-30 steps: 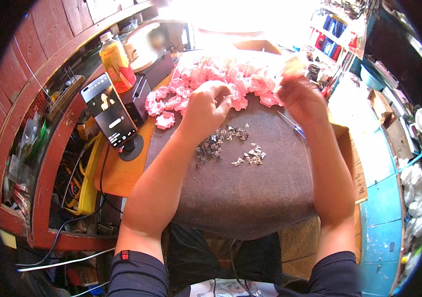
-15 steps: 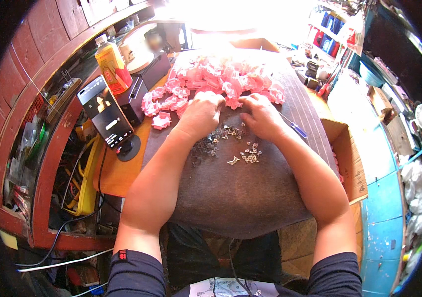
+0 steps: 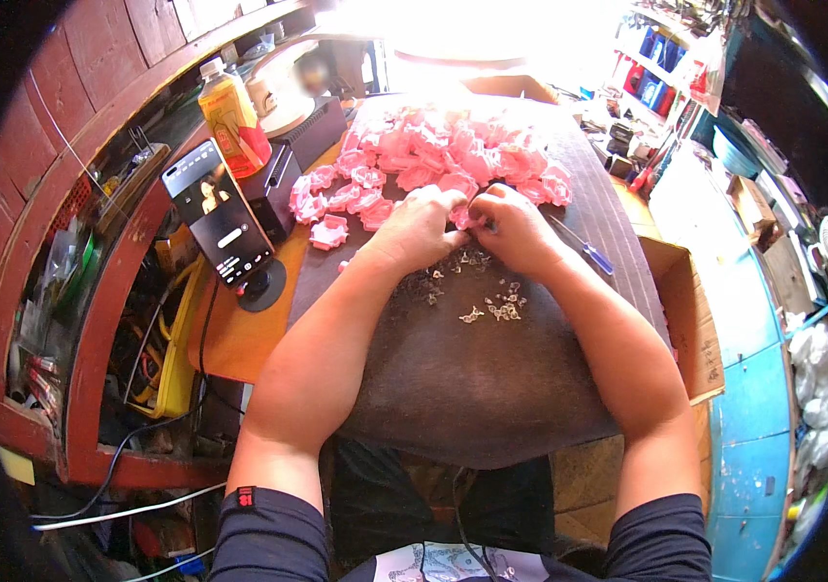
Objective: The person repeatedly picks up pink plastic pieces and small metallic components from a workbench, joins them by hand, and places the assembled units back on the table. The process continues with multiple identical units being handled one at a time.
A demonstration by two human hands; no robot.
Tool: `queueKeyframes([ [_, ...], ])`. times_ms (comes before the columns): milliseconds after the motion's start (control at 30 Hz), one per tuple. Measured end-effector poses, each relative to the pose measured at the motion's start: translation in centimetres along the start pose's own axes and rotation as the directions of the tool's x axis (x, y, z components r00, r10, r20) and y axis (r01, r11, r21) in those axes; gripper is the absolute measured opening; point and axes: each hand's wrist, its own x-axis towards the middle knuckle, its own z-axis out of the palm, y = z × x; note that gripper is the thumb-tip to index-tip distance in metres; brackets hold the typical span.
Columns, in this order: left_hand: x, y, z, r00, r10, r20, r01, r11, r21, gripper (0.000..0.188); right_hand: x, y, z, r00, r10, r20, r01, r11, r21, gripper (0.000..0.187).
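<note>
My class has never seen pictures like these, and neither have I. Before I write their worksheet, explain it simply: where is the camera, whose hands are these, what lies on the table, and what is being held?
There is no machine arm here. These are a person's bare left hand and right hand, seen by a wide fisheye camera worn on that person's head and looking down. Its lens bends straight edges toward the rim.

On the dark-covered table lie a heap of pink pieces, a scatter of small pale parts and a blue-handled tool. To the left, a phone leans on a stand.

Both hands meet at a pink piece and appear to hold it; they partly hide its shape.
</note>
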Motion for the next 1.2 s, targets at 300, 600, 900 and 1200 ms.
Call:
queueKeyframes([
  [300,0.2,0.5,-1.2,0.947,-0.163,-0.276,0.113,0.976,-0.186,0.019,-0.3,0.1,-3.9,0.961,0.099,0.257,-0.096,0.995,-0.025,0.014],
  [600,0.1,2.3,-2.1,0.926,-0.377,0.038,0.285,0.626,-0.726,0.04,-0.3,-1.8,-2.1,0.933,0.032,0.358,0.152,0.868,-0.472,0.007],
  [900,-0.5,2.8,-1.3,0.992,0.031,-0.123,-0.061,0.965,-0.254,0.019,-0.5,-0.9,-4.2,0.88,0.426,0.211,-0.467,0.696,0.545,0.011],
  [1200,-0.7,3.9,-1.7,0.966,0.259,-0.023,-0.257,0.964,0.074,0.017,-0.8,-2.4,-4.7,0.849,0.393,0.353,-0.528,0.591,0.61,0.011],
])
